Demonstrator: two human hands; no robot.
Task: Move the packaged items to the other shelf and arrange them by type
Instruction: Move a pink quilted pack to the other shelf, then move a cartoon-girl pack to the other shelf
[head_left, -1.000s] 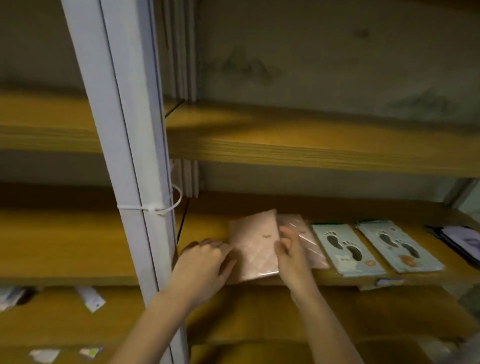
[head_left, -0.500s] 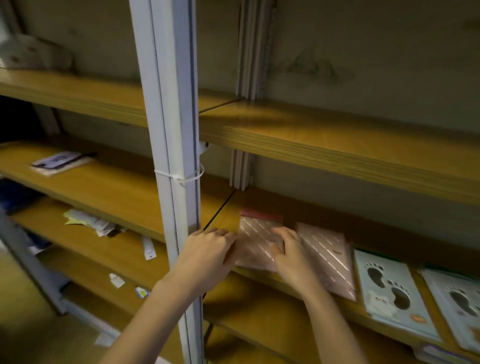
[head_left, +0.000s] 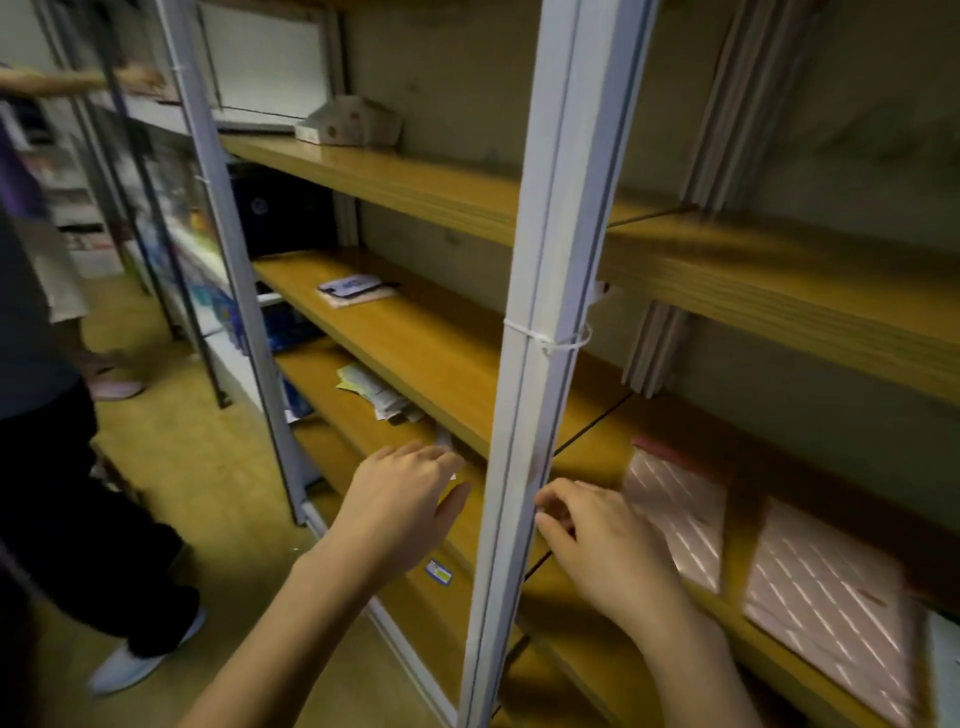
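I am looking down from my head camera, both hands empty, left hand (head_left: 402, 501) spread, right hand (head_left: 605, 538) loosely curled beside two pink striped packets (head_left: 675, 512) lying on the right shelf (head_left: 623, 657), likely reaching next for the packets (head_left: 356, 288) on the left shelf (head_left: 426, 343).

1 head view, looking down-left, close to shelves (head_left: 415, 332) — somewhat blurred

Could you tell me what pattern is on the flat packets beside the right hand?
Pink with pale diagonal stripes, on both packets in the head view.
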